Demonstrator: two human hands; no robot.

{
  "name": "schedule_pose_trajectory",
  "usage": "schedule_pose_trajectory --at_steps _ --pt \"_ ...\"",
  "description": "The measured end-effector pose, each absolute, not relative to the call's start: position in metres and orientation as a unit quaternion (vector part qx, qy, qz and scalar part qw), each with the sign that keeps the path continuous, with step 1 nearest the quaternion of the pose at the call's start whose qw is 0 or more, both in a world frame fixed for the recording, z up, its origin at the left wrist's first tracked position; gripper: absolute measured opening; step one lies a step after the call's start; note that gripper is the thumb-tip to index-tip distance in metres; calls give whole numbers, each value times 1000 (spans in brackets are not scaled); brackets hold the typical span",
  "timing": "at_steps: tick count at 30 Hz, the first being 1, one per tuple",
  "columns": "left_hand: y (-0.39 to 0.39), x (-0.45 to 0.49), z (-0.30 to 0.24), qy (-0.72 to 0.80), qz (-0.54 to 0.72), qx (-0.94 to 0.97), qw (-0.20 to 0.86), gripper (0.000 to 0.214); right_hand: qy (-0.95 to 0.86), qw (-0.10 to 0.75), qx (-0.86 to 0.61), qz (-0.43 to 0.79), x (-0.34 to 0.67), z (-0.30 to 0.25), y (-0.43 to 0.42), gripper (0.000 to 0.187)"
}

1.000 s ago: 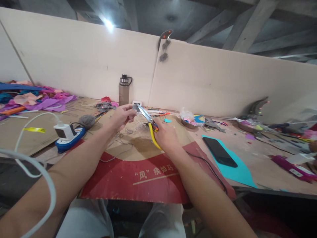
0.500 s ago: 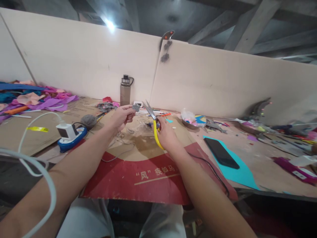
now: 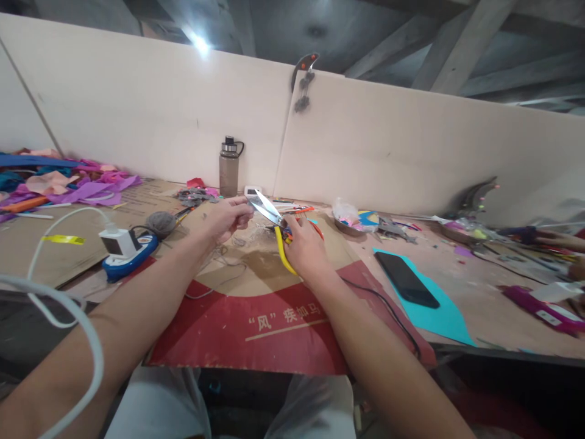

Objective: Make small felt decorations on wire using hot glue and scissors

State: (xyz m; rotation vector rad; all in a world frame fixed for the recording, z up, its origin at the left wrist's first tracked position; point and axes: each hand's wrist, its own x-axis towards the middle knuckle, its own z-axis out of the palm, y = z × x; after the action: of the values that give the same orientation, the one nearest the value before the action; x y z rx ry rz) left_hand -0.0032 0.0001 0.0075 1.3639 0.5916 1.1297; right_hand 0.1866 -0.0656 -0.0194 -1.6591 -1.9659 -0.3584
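My right hand [image 3: 304, 244] grips yellow-handled scissors [image 3: 270, 211], their blades spread apart and pointing up and left. The blades reach the fingertips of my left hand [image 3: 231, 221], which is closed in a pinch. A small grey fuzzy piece is pinched there, largely hidden behind the blades now. Below both hands lies a red and tan cardboard sheet [image 3: 292, 341] with loose grey thread [image 3: 228, 280] on it. A ball of grey yarn [image 3: 161, 224] rests left of my left forearm.
A bottle [image 3: 229, 167] stands against the white partition [image 3: 150, 110]. On the right, a black phone [image 3: 406, 279] lies on turquoise sheet [image 3: 450, 317]. A blue power strip [image 3: 130, 259] with a white cable sits left. Another person's hand [image 3: 562, 239] shows at the right edge.
The scissors have moved left, and their blades have spread wider around the grey piece at my left fingertips. Another person's hand has come in at the right.
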Motion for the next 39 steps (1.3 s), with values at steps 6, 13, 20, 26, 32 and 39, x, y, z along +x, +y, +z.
schedule_pose_trajectory --at_steps 6,13,20,26,32,39 --pt "0 -4 7 252 487 586 596 14 -719 234 -641 -131 186 -16 -67 33" --pt "2 -5 7 256 487 589 592 16 -721 263 -634 -95 191 -16 -65 31" --pt "4 -5 6 274 518 565 581 19 -709 380 -594 16 196 -21 -54 34" --pt "2 -5 9 284 521 562 576 15 -722 366 -587 9 189 -24 -52 33" --pt "1 -2 8 291 514 553 587 13 -734 329 -591 -54 188 -28 -55 32" --pt "5 -4 7 296 527 519 604 11 -709 363 -604 11 190 -23 -56 32"
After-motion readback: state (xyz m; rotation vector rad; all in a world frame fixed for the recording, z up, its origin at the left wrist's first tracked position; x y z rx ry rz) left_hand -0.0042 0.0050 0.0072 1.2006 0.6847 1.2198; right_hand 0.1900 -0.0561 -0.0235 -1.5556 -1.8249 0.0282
